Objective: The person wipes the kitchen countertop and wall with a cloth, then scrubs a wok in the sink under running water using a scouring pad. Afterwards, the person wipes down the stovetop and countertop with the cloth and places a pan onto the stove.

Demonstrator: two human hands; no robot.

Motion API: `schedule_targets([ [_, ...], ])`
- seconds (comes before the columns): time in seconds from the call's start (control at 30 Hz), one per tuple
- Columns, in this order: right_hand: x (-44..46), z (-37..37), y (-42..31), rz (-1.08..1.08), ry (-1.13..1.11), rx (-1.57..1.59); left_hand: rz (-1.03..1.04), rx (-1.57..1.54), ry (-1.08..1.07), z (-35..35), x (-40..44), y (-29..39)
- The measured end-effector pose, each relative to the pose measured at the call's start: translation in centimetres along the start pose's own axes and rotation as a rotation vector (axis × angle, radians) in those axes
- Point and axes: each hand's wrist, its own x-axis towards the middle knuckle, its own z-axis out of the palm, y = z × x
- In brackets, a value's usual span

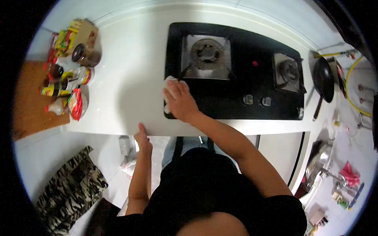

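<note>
White, crumpled cloth [167,107] lay nr ctr of frame, on the left edge of a black, flat gas hob [240,92] set in a smooth white worktop [126,51]. R hand [181,101] was palm-down over it, fingers extended; couldn't tell if they gripped or only pressed. L hand [143,137] was well apart from the R, at the worktop's front edge, a bit left of & below ctr; one digit pointed up, rest bent, grip unclear. Hob had a large round burner [206,54] on a square metal plate, upper ctr, & a smaller burner [289,72] at right. Round black frying pan [323,76] w/ long handle was just beside it, right of frame. Dark-lidded glass jar [90,58] & red-and-white plastic pkt [76,104] sat upper left.
</note>
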Motion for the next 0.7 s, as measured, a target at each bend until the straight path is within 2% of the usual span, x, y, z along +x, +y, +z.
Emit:
schedule_targets([
  [0.13, -2.1, -2.0, 1.2, -0.023, 0.013, -0.015, 0.001, 0.023, -0.147, -0.8, -0.6, 0.7],
  [0.23, -7.0, -4.2, 3.2, 0.196, -0.089, -0.089, -0.029, -0.032, -0.122, -0.6, -0.9, 1.4],
  [0.4, -10.5, -6.1, 6.0, 0.481, 0.126, -0.269, -0.03, -0.142, -0.055, -0.2, -0.8, 1.1],
  [0.5, -8.7, -5.0, 6.2, 0.54, 0.222, -0.367, -0.048, -0.119, -0.085, -0.5, 0.0, 0.6],
  [0.53, -8.7, -4.8, 6.1, 0.559, 0.191, -0.347, -0.043, -0.124, -0.096, -0.6, -0.3, 0.8],
  [0.63, -8.8, -4.3, 5.1, 0.462, 0.222, -0.345, -0.035, -0.111, -0.07, 0.2, -1.6, 1.5],
  [0.7, -8.3, -3.1, 2.7, 0.323, 0.11, -0.255, -0.039, -0.153, 0.069, 1.0, -1.5, 1.4],
])
